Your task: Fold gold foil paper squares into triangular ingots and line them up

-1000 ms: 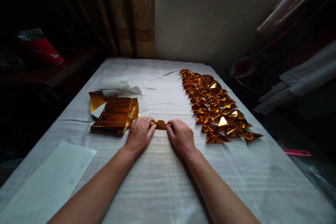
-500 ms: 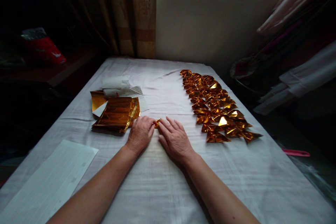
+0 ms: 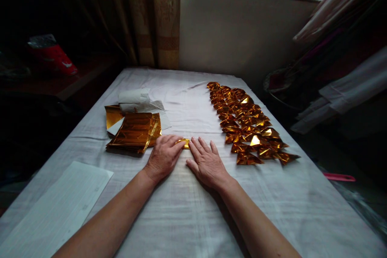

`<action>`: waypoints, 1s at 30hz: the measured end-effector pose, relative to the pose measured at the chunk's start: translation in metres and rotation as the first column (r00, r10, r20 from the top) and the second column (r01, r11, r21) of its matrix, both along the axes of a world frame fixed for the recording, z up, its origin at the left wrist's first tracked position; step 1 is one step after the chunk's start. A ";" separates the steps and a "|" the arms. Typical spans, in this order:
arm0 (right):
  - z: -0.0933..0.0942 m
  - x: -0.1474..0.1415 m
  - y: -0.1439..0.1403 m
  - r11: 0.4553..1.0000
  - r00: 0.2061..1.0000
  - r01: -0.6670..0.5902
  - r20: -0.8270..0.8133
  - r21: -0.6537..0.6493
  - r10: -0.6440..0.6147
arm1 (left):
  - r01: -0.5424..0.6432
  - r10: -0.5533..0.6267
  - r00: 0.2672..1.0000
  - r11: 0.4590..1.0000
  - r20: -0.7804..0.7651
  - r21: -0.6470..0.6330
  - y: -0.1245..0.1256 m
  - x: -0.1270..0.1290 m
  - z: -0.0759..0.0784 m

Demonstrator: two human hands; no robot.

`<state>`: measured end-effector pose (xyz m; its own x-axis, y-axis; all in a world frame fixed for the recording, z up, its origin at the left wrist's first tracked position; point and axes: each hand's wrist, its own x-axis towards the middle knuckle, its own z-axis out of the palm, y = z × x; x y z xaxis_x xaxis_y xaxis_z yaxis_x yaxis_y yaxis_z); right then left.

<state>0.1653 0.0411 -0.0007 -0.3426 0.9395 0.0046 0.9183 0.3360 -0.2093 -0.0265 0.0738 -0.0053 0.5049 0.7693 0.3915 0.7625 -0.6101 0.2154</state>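
Right hand (image 3: 208, 163) has flattened; two hands press one foil piece (image 3: 184, 143).

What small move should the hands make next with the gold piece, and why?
Probably lift the right hand off and check the crease: the gold piece lies mostly hidden under both flat hands, left hand at its other end, folded pieces lying in rows to the right.

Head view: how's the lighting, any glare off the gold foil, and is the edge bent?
Head view: dim, with the left side nearly black; highlights glint on the folded gold pieces and the foil stack; the white cloth is evenly lit; wide-angle bending splays the forearms at the bottom corners; hands sharp.
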 end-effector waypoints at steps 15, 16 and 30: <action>-0.001 0.001 -0.001 1.000 0.999 -0.005 -0.037 0.000 0.005 | -0.008 -0.002 0.985 0.998 -0.174 -0.055 -0.022 -0.014 -0.002; -0.001 0.001 -0.001 1.000 0.999 -0.003 -0.038 0.002 0.003 | -0.016 0.007 0.986 0.999 -0.165 -0.048 -0.023 -0.014 -0.002; -0.002 0.000 0.006 0.995 0.986 0.064 -0.159 0.077 -0.051 | -0.066 0.064 0.997 0.996 -0.041 -0.054 0.003 -0.008 0.010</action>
<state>0.1650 0.0467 -0.0025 -0.2768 0.9518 0.1318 0.8945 0.3054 -0.3264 -0.0340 0.0764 0.0044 0.4670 0.8210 0.3284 0.8087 -0.5468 0.2170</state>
